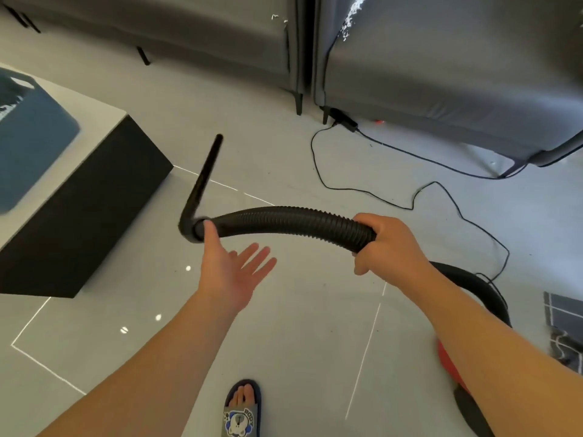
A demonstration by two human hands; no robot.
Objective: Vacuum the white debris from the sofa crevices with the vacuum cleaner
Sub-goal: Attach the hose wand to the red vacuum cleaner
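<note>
— Debris (350,18), where is it?
— White flecks in the sofa (441,74) crevice, far edge of the floor. The right hand (383,244) is closed around the hose (290,220).
— And the left hand (235,268)?
— Spread open, palm up, thumb touching the nozzle (205,181) elbow. I'd grip there to steer the tip.

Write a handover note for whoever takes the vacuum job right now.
Right hand: gripping the hose.
Left hand: open, palm up, at the hose's nozzle end, holding nothing.
Nozzle: in the air over the floor, short of the sofa.
Vacuum body: on the floor behind the right arm.
Debris: white bits lie in the sofa crevice, a few more on the left seat edge.
Done: hose picked up. Left: all the vacuuming.
</note>
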